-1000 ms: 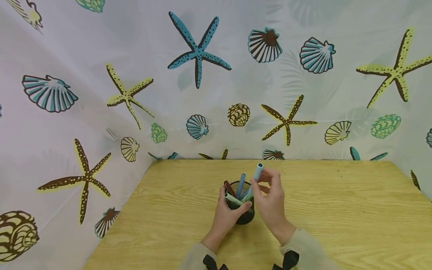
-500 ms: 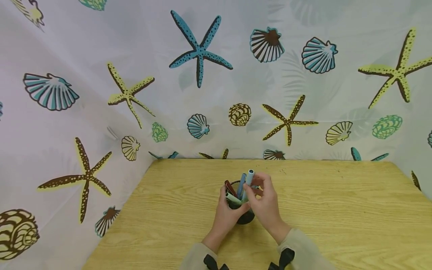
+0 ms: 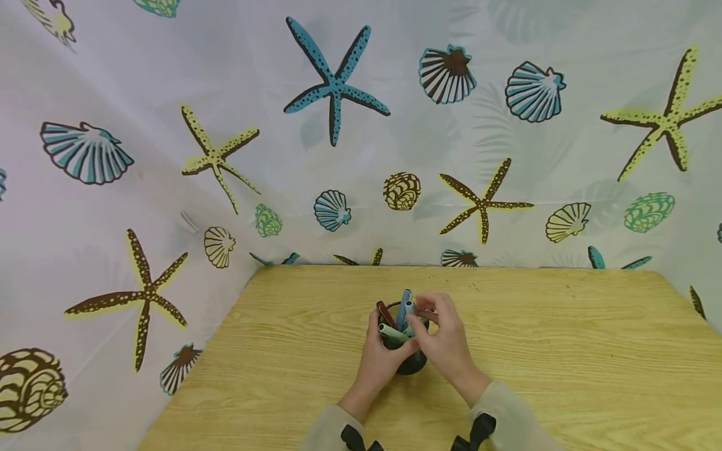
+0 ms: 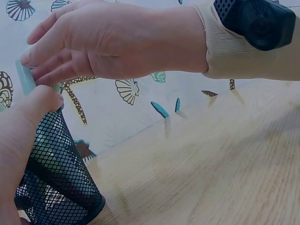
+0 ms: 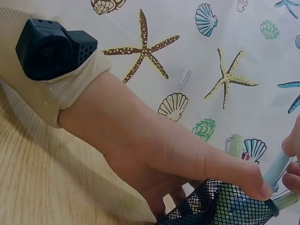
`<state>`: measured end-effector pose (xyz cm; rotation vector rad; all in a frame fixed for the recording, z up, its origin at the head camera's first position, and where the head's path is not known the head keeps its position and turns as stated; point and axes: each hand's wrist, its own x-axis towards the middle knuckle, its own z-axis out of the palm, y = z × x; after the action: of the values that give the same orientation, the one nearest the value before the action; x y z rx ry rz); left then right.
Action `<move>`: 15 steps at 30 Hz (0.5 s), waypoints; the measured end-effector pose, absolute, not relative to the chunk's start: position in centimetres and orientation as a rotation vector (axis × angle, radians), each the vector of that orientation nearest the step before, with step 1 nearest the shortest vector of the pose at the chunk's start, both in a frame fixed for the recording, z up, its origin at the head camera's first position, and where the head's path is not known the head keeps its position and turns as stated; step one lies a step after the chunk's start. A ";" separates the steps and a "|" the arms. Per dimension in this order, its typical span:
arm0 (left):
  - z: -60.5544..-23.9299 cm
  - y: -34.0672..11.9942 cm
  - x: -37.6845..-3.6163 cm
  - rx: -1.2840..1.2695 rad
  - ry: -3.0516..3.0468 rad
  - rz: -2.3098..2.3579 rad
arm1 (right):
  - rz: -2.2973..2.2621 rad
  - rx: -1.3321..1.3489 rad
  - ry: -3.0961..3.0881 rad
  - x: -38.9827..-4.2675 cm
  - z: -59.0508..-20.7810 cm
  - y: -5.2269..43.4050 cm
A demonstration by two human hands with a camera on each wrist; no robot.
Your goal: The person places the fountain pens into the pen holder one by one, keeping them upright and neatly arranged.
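- The black mesh cup (image 3: pixel 407 362) stands upright near the middle of the tabletop (image 3: pixel 564 351), close in front of the person.
- The left hand (image 3: pixel 379 354) wraps round the cup's side, thumb (image 5: pixel 243 180) hooked over the rim, which I judge steadies the light cup against tipping.
- The right hand (image 3: pixel 442 341) sits above the cup's mouth, fingertips pinching a pale blue pen (image 3: pixel 409 310) that is mostly down inside the cup.
- Other pens lean against the rim: a dark red one (image 3: pixel 385 312), a pale green one (image 3: pixel 392 332) and a blue one (image 3: pixel 403 307), fanned out because the cup is wider than they are.
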<state>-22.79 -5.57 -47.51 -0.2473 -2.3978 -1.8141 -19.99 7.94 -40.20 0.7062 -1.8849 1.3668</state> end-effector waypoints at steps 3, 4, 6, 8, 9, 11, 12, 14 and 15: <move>-47.1 -5.5 -22.7 -0.259 -2.384 -1.827 | 1.367 0.712 -1.871 -20.3 -40.6 8.3; -47.1 -5.5 -22.7 -0.266 -2.378 -1.826 | 1.364 0.712 -1.868 -20.3 -40.6 8.4; -47.0 -5.4 -22.8 -0.283 -2.366 -1.823 | 1.355 0.712 -1.856 -20.2 -40.4 8.5; -47.0 -5.4 -22.7 -0.289 -2.365 -1.814 | 1.350 0.704 -1.844 -19.5 -39.5 8.4; -47.4 -5.4 -23.0 -0.283 -2.366 -1.812 | 1.348 0.694 -1.845 -19.5 -39.5 8.5; -47.4 -5.3 -23.1 -0.278 -2.362 -1.816 | 1.332 0.679 -1.839 -19.4 -39.4 8.6; -47.5 -5.3 -23.1 -0.271 -2.362 -1.822 | 1.317 0.673 -1.833 -19.5 -39.5 8.6; -47.6 -5.4 -23.1 -0.267 -2.360 -1.828 | 1.292 0.666 -1.822 -19.6 -39.7 8.8; -47.6 -5.4 -23.1 -0.260 -2.356 -1.839 | 1.280 0.663 -1.818 -19.8 -40.0 8.9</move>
<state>-23.12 -5.39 -47.57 -0.2604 -2.3558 -1.8393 -19.83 8.86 -39.99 0.6628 -1.8179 1.2795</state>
